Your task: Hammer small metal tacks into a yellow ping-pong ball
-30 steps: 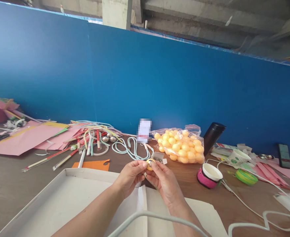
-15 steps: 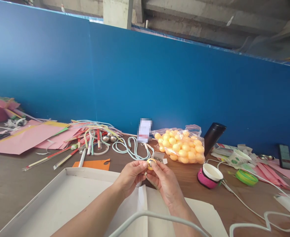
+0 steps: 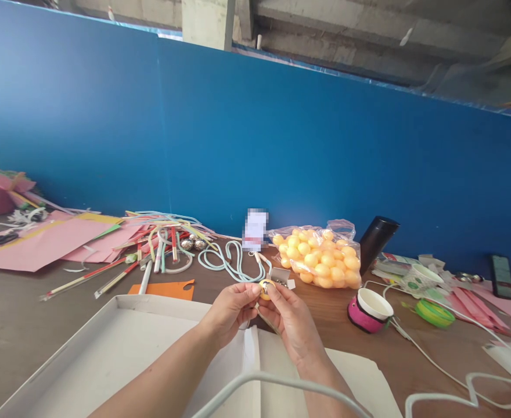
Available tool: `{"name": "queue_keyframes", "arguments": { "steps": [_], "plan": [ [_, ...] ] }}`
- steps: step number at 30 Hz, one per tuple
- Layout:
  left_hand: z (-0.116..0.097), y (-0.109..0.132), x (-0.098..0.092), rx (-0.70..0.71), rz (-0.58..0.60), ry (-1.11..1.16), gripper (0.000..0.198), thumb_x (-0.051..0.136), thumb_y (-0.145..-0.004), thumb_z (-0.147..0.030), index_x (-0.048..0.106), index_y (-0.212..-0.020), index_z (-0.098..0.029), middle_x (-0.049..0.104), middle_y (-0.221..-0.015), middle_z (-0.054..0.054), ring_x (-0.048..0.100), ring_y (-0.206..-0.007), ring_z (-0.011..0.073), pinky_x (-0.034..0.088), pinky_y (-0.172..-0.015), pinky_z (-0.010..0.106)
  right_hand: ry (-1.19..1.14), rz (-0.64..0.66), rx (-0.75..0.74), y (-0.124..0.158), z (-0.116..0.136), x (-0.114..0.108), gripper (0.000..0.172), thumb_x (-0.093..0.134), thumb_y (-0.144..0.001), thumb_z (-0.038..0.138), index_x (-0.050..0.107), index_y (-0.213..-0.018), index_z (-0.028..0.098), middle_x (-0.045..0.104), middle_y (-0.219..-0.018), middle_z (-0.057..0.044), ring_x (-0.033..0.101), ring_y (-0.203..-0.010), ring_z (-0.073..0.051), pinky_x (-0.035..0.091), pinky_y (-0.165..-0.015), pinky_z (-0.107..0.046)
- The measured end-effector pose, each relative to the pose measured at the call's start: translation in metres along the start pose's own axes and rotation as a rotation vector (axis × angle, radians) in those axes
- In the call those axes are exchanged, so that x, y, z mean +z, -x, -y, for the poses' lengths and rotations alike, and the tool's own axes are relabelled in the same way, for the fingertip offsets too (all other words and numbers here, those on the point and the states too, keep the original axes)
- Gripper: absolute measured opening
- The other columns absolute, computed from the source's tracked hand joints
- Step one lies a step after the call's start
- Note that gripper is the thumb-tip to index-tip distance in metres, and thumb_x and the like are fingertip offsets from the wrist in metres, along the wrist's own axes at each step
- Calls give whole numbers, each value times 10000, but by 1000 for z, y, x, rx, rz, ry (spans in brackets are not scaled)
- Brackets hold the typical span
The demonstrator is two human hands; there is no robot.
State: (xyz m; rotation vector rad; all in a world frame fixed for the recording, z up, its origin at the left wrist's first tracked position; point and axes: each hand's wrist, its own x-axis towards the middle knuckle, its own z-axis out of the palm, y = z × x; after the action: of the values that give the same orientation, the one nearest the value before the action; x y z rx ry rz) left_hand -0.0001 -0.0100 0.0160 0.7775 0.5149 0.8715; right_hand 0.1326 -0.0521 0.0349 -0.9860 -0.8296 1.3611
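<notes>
Between my two hands is a small orange ball (image 3: 263,294), like a table tennis ball, with a shiny silver and dark piece on its face. My left hand (image 3: 233,307) pinches it from the left with thumb and fingers. From the right, the thumb and fingers of my right hand (image 3: 291,316) press on it. What lies under my fingertips is hidden. Just behind my hands, a clear plastic bag (image 3: 320,258) is full of similar orange balls. A small open box (image 3: 279,275) with shiny bits stands partly hidden behind the fingers.
Below my hands lies an open white cardboard box (image 3: 159,342). Straws and tubes (image 3: 159,232), pink paper (image 3: 50,241) and orange paper (image 3: 164,289) lie left. On the right are a pink-wrapped cup (image 3: 370,310), green tape (image 3: 434,313), a black bottle (image 3: 377,241) and white cables (image 3: 429,363).
</notes>
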Motion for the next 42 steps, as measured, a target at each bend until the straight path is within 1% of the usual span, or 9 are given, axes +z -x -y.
{"name": "queue_keyframes", "arguments": {
  "steps": [7,15,19,24,31,35,38,42],
  "plan": [
    [-2,1,1,-12,0,-8,208,662,-725,-297,638,-795,-103,560,-734,41,511,-586,45,436,-543,137,15,-19,-4,1,0,1,302,662,-744,382,664,-967,179,665,-913,-41,615,-809,-144,523,-689,-228],
    [-3,1,0,-10,1,-15,202,668,-717,-299,626,-754,-105,534,-680,19,497,-567,43,432,-536,137,39,-18,5,0,-1,-2,295,652,-755,379,657,-971,178,658,-896,-36,611,-800,-140,520,-689,-225],
    [-3,1,0,-28,-4,-24,212,676,-709,-300,629,-764,-101,545,-702,28,508,-581,47,436,-541,138,60,-32,2,-1,-1,-2,303,653,-752,390,656,-960,171,655,-860,-36,606,-803,-147,517,-684,-229],
    [-3,0,0,-28,-10,-24,214,675,-711,-297,631,-783,-100,542,-713,29,508,-590,49,439,-549,141,76,-51,-11,-1,-3,-1,304,648,-757,390,655,-969,172,651,-875,-36,598,-774,-132,514,-674,-223],
    [-2,-1,0,-25,-15,14,192,680,-707,-283,614,-738,-106,479,-646,-3,476,-559,40,431,-528,139,91,-36,-16,0,-1,-1,308,644,-760,393,655,-972,171,656,-899,-45,605,-797,-146,515,-697,-246],
    [-1,-1,-1,-18,9,31,178,667,-722,-275,616,-764,-109,517,-685,12,503,-592,47,443,-559,145,100,-37,-15,0,1,1,314,642,-760,395,652,-975,166,665,-889,-52,623,-793,-164,518,-719,-277],
    [-1,-1,-1,-6,28,37,172,658,-732,-269,624,-779,-107,546,-717,27,524,-621,56,452,-592,155,90,-11,-25,1,2,3,311,636,-766,393,651,-972,160,669,-877,-60,631,-792,-180,521,-722,-301],
    [-1,0,-1,-5,28,43,173,659,-731,-265,633,-787,-103,560,-725,31,533,-627,59,453,-597,155,79,-3,-42,2,2,4,306,639,-763,387,655,-962,155,670,-880,-63,634,-787,-182,522,-719,-301]
  ]
}}
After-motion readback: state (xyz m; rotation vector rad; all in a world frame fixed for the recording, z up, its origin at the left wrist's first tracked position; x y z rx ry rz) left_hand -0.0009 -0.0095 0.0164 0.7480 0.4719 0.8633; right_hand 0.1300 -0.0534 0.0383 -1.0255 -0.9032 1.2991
